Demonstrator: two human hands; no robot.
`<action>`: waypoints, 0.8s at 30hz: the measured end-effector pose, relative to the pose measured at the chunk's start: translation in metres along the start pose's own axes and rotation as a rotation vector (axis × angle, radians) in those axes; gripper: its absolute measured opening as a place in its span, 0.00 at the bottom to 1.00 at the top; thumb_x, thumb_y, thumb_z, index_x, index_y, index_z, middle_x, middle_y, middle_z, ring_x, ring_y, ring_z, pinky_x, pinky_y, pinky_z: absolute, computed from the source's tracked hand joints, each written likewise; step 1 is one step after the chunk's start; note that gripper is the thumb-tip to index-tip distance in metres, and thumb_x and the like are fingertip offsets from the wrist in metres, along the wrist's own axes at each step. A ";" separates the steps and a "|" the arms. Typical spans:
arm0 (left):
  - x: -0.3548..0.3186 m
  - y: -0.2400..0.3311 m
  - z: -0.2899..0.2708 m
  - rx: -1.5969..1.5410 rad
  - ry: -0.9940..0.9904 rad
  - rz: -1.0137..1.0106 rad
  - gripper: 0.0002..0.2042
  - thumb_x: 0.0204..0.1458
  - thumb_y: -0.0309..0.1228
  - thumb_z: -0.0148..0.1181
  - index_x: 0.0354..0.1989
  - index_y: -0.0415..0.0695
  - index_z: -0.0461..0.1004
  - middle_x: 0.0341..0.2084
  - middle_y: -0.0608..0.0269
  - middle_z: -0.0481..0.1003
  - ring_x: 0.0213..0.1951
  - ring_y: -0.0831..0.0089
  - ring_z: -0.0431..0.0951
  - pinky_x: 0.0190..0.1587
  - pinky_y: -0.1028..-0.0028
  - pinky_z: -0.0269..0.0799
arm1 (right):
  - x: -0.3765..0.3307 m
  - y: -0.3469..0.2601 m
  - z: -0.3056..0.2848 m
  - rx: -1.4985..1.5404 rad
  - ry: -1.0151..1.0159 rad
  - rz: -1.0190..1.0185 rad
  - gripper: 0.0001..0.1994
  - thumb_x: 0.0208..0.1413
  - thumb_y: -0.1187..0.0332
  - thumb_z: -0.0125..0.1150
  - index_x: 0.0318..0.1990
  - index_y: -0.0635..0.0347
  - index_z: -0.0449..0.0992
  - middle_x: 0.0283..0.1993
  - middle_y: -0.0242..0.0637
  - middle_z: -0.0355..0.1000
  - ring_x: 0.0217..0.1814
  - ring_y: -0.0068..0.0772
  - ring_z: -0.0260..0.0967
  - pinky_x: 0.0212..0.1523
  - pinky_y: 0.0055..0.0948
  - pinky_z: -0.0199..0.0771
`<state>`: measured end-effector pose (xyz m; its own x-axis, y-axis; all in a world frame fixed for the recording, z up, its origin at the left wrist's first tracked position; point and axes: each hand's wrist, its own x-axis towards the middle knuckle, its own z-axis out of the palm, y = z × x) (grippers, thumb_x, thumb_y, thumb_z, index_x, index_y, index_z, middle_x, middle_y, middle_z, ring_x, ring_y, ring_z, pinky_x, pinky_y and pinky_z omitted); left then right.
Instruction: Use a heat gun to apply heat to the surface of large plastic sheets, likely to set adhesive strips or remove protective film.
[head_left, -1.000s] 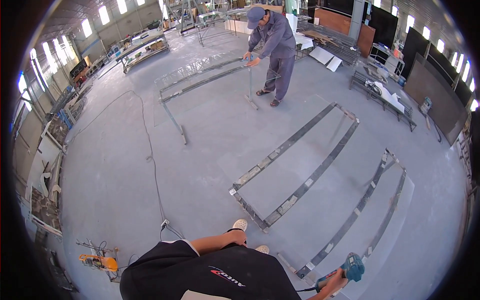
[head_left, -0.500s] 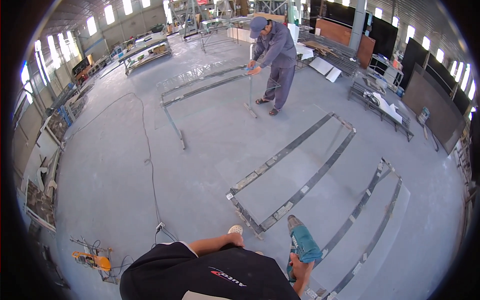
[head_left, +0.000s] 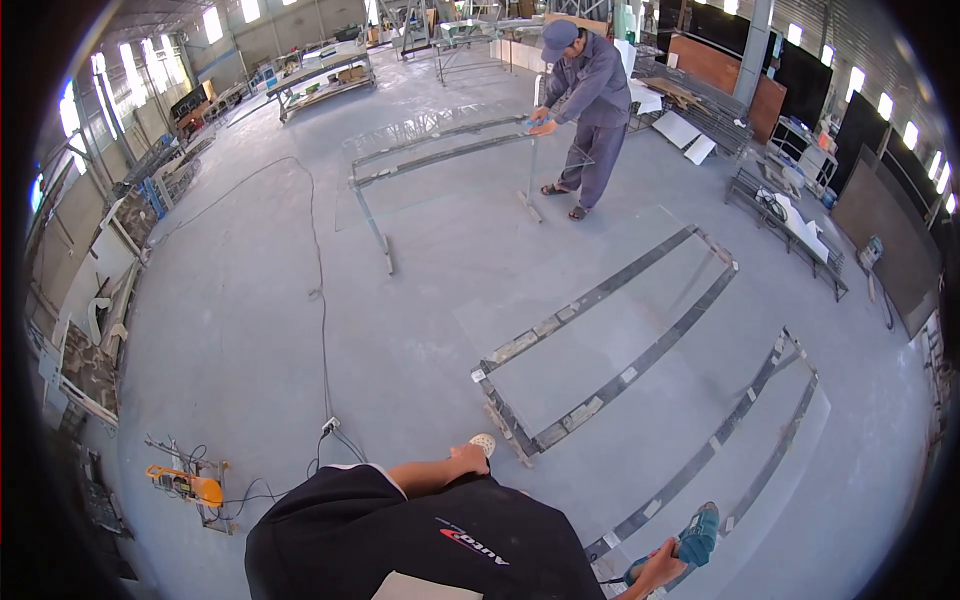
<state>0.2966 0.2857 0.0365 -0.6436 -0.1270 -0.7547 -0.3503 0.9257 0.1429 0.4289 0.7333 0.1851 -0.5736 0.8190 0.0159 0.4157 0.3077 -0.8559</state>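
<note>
Plainly, there is 1 teal heat gun (head_left: 700,535), and 3 long dark frames with pale patches: a left frame (head_left: 628,376) and a right frame (head_left: 720,440) near the wearer, plus a far frame (head_left: 445,157) standing on legs. 1 co-worker (head_left: 597,85) in grey-blue work clothes leans over the far frame's right end, both hands close together at it; the small blue thing between them is too tiny to name.

The wearer's 2 bare hands are apart. The right hand (head_left: 660,566) is closed, fingers wrapped around the heat gun's handle. The left hand (head_left: 468,461) is at the front of the black shirt (head_left: 400,535), beside 1 pale clog (head_left: 484,441); I cannot tell how far its fingers are folded or whether it grips anything.

The heat gun's body extends from the right hand toward the upper right, over the near end of the right frame, well apart from the left hand.
</note>
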 end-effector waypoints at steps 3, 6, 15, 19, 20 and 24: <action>0.009 0.008 0.000 0.046 0.002 -0.005 0.28 0.41 0.46 0.66 0.50 0.42 0.77 0.52 0.52 0.76 0.55 0.53 0.74 0.56 0.48 0.66 | -0.014 0.005 -0.001 0.037 0.008 0.082 0.07 0.55 0.70 0.62 0.33 0.65 0.73 0.23 0.35 0.70 0.16 0.25 0.65 0.16 0.26 0.65; 0.019 0.010 0.004 0.153 -0.071 0.091 0.27 0.43 0.45 0.65 0.51 0.43 0.77 0.53 0.52 0.75 0.55 0.54 0.74 0.54 0.53 0.69 | -0.034 0.002 0.027 0.099 -0.095 0.109 0.07 0.55 0.69 0.62 0.35 0.64 0.75 0.26 0.33 0.72 0.20 0.23 0.66 0.18 0.24 0.67; 0.037 -0.004 -0.006 0.238 -0.129 0.544 0.17 0.44 0.44 0.57 0.30 0.42 0.81 0.33 0.44 0.79 0.40 0.50 0.80 0.45 0.61 0.75 | -0.068 -0.065 0.076 0.040 -0.694 -0.502 0.14 0.49 0.68 0.65 0.43 0.60 0.76 0.46 0.47 0.76 0.50 0.52 0.71 0.49 0.39 0.71; 0.035 -0.003 0.002 0.111 0.007 0.473 0.17 0.43 0.44 0.57 0.26 0.41 0.80 0.25 0.45 0.78 0.32 0.50 0.81 0.38 0.60 0.76 | -0.061 -0.036 0.073 0.290 -0.333 -0.411 0.11 0.51 0.65 0.66 0.39 0.59 0.76 0.38 0.44 0.77 0.40 0.50 0.74 0.39 0.39 0.72; 0.034 -0.005 0.002 0.134 -0.012 0.481 0.17 0.43 0.44 0.57 0.26 0.41 0.80 0.25 0.45 0.78 0.32 0.50 0.81 0.38 0.60 0.76 | -0.056 -0.035 0.064 0.285 -0.315 -0.386 0.11 0.51 0.65 0.66 0.39 0.59 0.76 0.38 0.44 0.77 0.40 0.50 0.74 0.39 0.39 0.72; 0.023 -0.003 -0.006 0.060 -0.010 0.445 0.17 0.42 0.44 0.60 0.26 0.40 0.80 0.23 0.46 0.78 0.30 0.54 0.81 0.38 0.61 0.76 | -0.034 -0.021 0.001 0.012 -0.168 0.053 0.11 0.53 0.62 0.65 0.31 0.61 0.75 0.21 0.36 0.71 0.20 0.33 0.69 0.24 0.36 0.67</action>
<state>0.2791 0.2783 0.0225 -0.7160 0.2916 -0.6342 -0.0004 0.9084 0.4181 0.4387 0.6985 0.2019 -0.6615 0.7410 -0.1158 0.4405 0.2590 -0.8596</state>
